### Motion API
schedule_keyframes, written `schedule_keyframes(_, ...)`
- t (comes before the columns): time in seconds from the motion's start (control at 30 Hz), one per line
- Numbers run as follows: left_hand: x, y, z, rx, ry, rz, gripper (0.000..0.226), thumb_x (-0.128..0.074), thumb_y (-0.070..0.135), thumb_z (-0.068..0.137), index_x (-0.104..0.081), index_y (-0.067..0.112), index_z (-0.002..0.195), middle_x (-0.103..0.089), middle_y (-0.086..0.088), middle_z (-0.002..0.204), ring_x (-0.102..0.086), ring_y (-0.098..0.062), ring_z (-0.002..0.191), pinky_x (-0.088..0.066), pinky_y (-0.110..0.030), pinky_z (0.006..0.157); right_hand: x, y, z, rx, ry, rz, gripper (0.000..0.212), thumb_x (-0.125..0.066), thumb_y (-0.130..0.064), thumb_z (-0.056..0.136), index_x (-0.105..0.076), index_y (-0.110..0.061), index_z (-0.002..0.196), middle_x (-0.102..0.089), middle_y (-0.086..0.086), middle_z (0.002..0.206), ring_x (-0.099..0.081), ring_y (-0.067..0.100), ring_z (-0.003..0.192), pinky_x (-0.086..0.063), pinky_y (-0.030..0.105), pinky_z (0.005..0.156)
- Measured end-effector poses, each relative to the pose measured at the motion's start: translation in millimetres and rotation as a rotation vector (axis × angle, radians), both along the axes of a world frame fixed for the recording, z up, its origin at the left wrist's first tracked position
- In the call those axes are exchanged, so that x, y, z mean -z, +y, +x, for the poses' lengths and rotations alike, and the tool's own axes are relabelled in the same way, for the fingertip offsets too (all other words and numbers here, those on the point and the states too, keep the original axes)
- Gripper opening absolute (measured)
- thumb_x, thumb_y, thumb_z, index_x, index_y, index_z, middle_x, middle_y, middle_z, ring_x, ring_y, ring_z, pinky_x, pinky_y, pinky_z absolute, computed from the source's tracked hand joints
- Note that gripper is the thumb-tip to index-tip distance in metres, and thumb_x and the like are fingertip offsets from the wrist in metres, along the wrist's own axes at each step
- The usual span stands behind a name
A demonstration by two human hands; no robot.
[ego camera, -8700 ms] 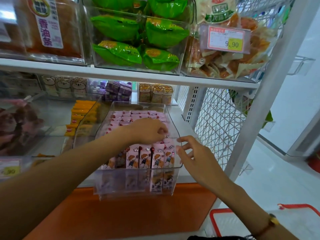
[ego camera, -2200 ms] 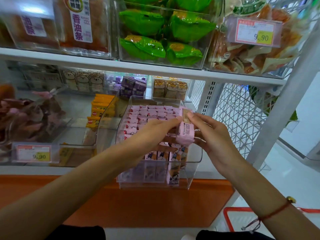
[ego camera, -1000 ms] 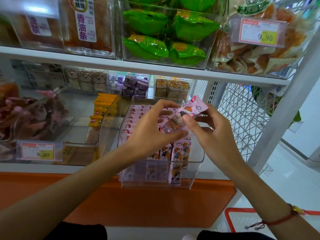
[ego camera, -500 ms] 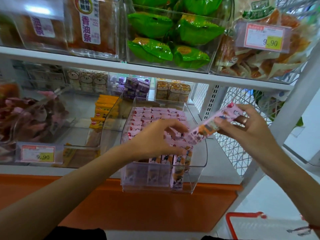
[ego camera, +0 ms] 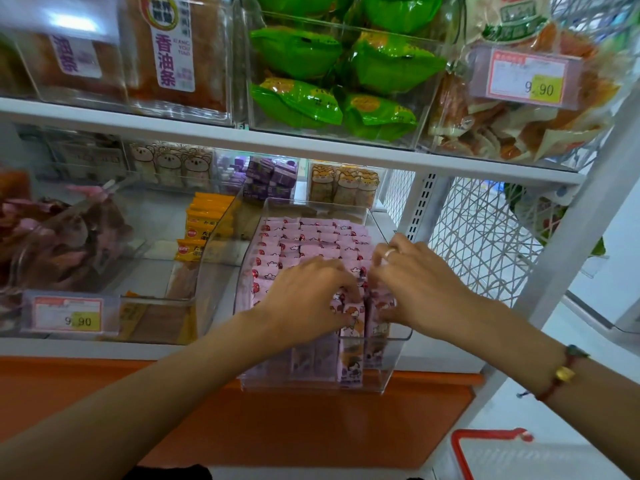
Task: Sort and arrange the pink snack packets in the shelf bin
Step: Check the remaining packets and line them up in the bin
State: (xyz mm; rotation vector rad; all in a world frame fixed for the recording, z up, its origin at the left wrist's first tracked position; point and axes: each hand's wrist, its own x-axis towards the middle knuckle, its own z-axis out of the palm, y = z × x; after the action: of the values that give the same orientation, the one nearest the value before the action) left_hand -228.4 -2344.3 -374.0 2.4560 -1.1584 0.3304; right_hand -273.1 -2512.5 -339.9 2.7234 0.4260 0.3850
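1. A price tag (ego camera: 526,77) above the clear bin (ego camera: 394,358) read "9.90"; another tag (ego camera: 67,315) left of the bin read the same.
2. Pink snack packets (ego camera: 304,237) filled the bin in rows, reaching its back wall.
3. The left hand (ego camera: 308,292) curled its fingers onto the front packets.
4. The right hand (ego camera: 419,285), wearing a ring, pinched packets at the bin's front right corner, beside the wire mesh panel (ego camera: 478,237).

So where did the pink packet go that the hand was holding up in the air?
The right hand came down from beside the bin and now pushes that packet into the front row of pink packets, no longer lifted. The left hand slid forward to the same row, fingers among the packets. The clear bin and the packets behind stayed put.
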Motion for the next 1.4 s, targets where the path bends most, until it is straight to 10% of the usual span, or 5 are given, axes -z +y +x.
schedule_keyframes(0.33,-40,47,10,-0.308,0.026,-0.543,0.033,-0.065,0.028,0.087,-0.053,0.035,0.117,-0.054,0.024,0.096,-0.052,0.008,0.084,-0.046,-0.015,0.068,-11,-7,-26,-0.006,-0.151,0.419,0.041,-0.059,-0.046,0.086,-0.053,-0.032,0.124,-0.052,-0.009,0.129,-0.045,0.01,0.117,-0.039,0.028,0.086)
schedule_keyframes(0.43,-41,67,26,-0.43,0.282,-0.408,0.044,-0.065,0.029,0.088,-0.045,0.02,0.126,-0.055,0.006,0.1,-0.057,-0.011,0.088,-0.052,-0.032,0.077,-13,-17,-24,0.24,-0.054,0.58,0.05,-0.052,-0.048,0.09,-0.041,-0.026,0.133,-0.061,-0.006,0.115,-0.059,0.011,0.092,-0.044,0.027,0.073)
schedule_keyframes(0.6,-26,58,47,-0.471,0.593,-0.143,0.02,-0.053,0.014,0.094,-0.05,0.012,0.074,-0.053,0.0,0.067,-0.053,-0.009,0.057,-0.045,-0.015,0.049,3,-14,1,0.375,0.188,0.734,0.036,-0.049,-0.034,0.095,-0.044,-0.019,0.128,-0.069,0.0,0.088,-0.066,0.015,0.071,-0.054,0.034,0.076)
schedule_keyframes(1.17,-37,43,78,-0.452,0.663,-0.537,0.023,-0.048,0.014,0.098,-0.055,0.018,0.077,-0.06,0.001,0.069,-0.059,-0.009,0.055,-0.047,-0.021,0.043,3,-33,11,0.215,-0.084,1.062,0.015,-0.055,-0.014,0.094,-0.064,-0.012,0.106,-0.063,-0.008,0.064,-0.059,0.005,0.045,-0.044,0.014,0.05)
schedule_keyframes(1.4,-60,24,97,-0.365,0.583,-0.582,0.039,-0.047,0.041,0.098,-0.063,0.009,0.081,-0.069,-0.011,0.085,-0.068,-0.025,0.079,-0.059,-0.042,0.072,-11,-49,52,0.211,-0.182,1.009,0.02,-0.056,-0.01,0.092,-0.064,-0.01,0.11,-0.064,0.0,0.073,-0.057,0.002,0.053,-0.039,0.01,0.052)
